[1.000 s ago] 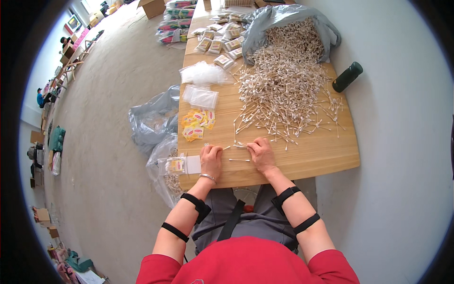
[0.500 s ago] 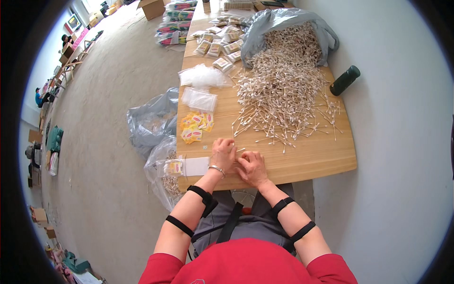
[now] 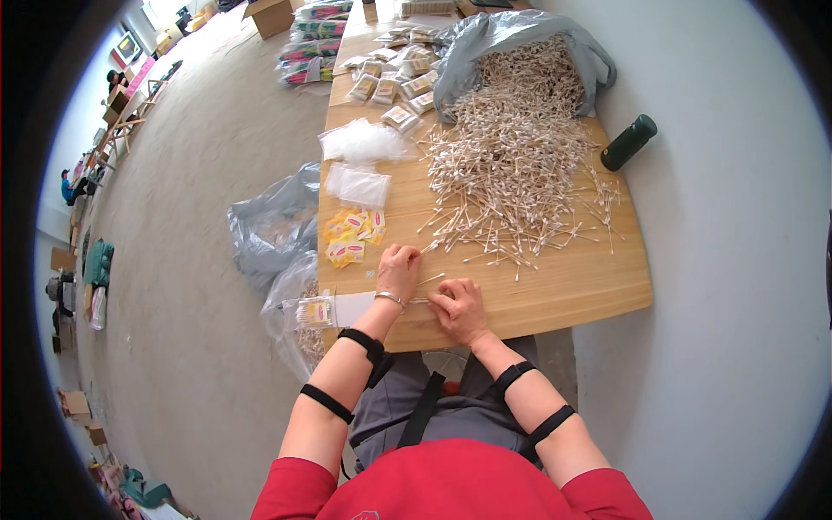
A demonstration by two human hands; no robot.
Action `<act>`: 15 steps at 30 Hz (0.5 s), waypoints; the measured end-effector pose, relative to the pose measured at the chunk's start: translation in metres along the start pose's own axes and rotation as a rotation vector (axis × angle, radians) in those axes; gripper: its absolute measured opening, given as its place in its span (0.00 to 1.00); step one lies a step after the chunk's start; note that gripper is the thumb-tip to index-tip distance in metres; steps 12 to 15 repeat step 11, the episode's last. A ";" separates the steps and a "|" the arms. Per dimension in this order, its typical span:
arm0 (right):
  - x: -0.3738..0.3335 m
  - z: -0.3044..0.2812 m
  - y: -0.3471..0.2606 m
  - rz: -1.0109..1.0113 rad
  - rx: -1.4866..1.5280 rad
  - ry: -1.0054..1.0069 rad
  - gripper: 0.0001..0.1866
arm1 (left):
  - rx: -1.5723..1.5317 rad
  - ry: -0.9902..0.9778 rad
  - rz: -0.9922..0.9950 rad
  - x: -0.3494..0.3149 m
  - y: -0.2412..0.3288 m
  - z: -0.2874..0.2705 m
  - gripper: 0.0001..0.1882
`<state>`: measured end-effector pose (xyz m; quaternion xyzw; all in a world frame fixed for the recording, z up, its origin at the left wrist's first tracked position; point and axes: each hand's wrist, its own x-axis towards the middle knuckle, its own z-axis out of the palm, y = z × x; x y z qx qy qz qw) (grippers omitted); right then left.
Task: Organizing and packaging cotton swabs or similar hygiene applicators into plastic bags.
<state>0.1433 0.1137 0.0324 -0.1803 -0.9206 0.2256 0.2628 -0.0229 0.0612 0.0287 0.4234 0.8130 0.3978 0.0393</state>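
My left hand is over the table near its front edge, fingers curled in toward the thumb; what they hold, if anything, is hidden. A loose cotton swab lies just right of it. My right hand is close by, its fingertips pinched at the end of a thin cotton swab that points left. Beneath my left wrist a white card strip lies flat. At its left end sits a clear packet of cotton swabs with a yellow label. A large heap of cotton swabs spreads beyond my hands.
Yellow-and-white labels, clear plastic sleeves and filled swab packets line the table's left side. A grey plastic bag spills the heap. A dark green bottle stands by the wall. Plastic bags rest beside the left edge.
My left hand has drawn slightly up and away from my right hand, widening the gap between them. The swabs between them show more clearly. The whole view has shifted a little left.
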 end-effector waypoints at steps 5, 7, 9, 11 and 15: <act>0.003 -0.002 -0.006 0.033 0.005 -0.016 0.09 | -0.046 -0.014 -0.033 -0.026 -0.006 -0.018 0.03; 0.008 0.000 -0.007 0.041 0.054 -0.006 0.11 | -0.012 0.027 0.040 -0.030 -0.010 -0.020 0.03; 0.017 0.001 -0.003 0.051 0.101 0.005 0.12 | -0.023 0.016 0.023 -0.030 -0.007 -0.019 0.03; 0.036 0.002 0.008 0.025 -0.075 0.101 0.20 | -0.068 0.003 -0.011 -0.031 -0.004 -0.017 0.03; 0.036 0.002 0.008 0.025 -0.075 0.101 0.20 | -0.068 0.003 -0.011 -0.031 -0.004 -0.017 0.03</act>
